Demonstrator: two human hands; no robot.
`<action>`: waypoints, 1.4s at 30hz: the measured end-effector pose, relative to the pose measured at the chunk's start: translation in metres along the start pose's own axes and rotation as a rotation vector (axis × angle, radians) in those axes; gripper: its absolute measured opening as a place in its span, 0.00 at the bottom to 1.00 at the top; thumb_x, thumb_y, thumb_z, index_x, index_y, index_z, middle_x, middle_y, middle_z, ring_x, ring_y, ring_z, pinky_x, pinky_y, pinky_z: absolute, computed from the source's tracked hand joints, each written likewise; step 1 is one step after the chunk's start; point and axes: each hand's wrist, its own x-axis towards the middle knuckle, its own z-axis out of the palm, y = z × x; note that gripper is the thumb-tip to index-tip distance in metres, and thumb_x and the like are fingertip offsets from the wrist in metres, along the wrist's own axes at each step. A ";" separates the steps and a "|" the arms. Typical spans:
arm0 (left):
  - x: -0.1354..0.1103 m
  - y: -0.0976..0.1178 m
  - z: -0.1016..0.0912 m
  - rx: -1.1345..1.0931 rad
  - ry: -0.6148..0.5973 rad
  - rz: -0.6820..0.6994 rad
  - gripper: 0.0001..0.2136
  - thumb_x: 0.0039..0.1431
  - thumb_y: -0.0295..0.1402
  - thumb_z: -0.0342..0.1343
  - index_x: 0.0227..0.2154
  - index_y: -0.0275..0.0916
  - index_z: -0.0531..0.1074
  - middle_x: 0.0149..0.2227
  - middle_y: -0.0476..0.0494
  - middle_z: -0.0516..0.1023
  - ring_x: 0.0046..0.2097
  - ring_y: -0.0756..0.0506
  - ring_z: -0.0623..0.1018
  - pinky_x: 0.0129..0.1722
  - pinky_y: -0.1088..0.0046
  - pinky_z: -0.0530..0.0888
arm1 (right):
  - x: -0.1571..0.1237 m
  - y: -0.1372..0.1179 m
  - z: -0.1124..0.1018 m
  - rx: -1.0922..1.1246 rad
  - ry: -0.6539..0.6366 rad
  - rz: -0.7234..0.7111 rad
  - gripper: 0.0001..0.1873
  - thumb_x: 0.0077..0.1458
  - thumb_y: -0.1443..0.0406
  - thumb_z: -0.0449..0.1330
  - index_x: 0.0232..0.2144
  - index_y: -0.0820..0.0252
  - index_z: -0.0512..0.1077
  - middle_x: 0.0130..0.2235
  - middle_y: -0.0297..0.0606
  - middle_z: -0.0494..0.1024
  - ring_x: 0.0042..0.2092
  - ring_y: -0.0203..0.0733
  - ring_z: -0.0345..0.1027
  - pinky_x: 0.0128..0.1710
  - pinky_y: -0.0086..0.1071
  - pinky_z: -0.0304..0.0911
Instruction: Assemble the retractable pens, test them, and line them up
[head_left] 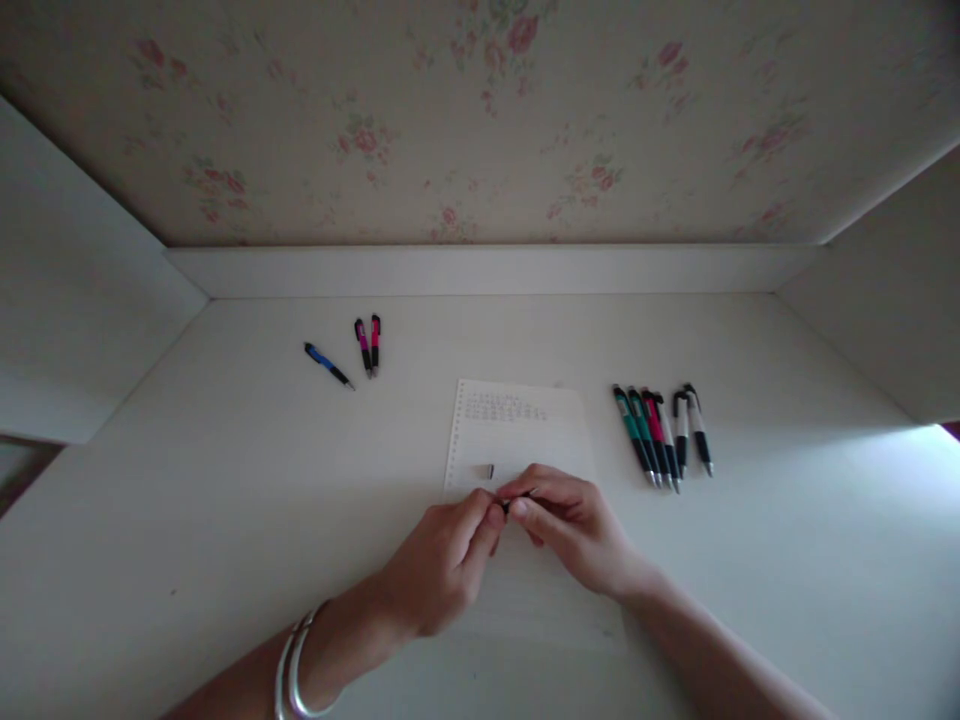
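Observation:
Both hands meet over a lined sheet of paper (517, 425) on a white desk (225, 500). My left hand (450, 565) and my right hand (574, 525) are closed in pinches on a small dark object (514, 503) between their fingertips; it looks like a pen, mostly hidden by the fingers. A small grey piece (485, 471) lies on the paper just beyond the hands. The left wrist wears silver bangles (292, 665).
Several pens in a row (664, 435) lie right of the paper, green, pink and white. At the back left lie a blue pen (328, 365) and two pink pens (368, 345). Floral wallpaper and a white ledge (487, 270) close off the back.

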 end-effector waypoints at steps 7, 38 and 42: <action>0.003 0.002 0.001 -0.066 0.052 -0.077 0.11 0.71 0.42 0.45 0.37 0.41 0.65 0.27 0.52 0.71 0.27 0.49 0.70 0.28 0.74 0.65 | 0.002 0.003 0.002 -0.013 0.073 0.061 0.15 0.55 0.54 0.67 0.34 0.60 0.79 0.25 0.32 0.73 0.23 0.32 0.62 0.22 0.27 0.60; 0.002 0.005 0.005 -0.083 0.144 -0.002 0.12 0.72 0.40 0.43 0.37 0.40 0.67 0.30 0.49 0.75 0.31 0.49 0.74 0.34 0.73 0.68 | -0.001 -0.002 0.012 0.143 0.112 0.033 0.16 0.55 0.52 0.65 0.38 0.58 0.78 0.28 0.32 0.70 0.25 0.32 0.61 0.25 0.29 0.58; -0.001 0.006 0.001 -0.075 0.103 -0.002 0.18 0.73 0.40 0.39 0.28 0.40 0.65 0.26 0.50 0.69 0.30 0.49 0.70 0.33 0.73 0.65 | -0.002 -0.003 0.010 0.035 0.071 -0.049 0.16 0.61 0.56 0.61 0.26 0.59 0.78 0.28 0.33 0.68 0.28 0.33 0.61 0.28 0.30 0.59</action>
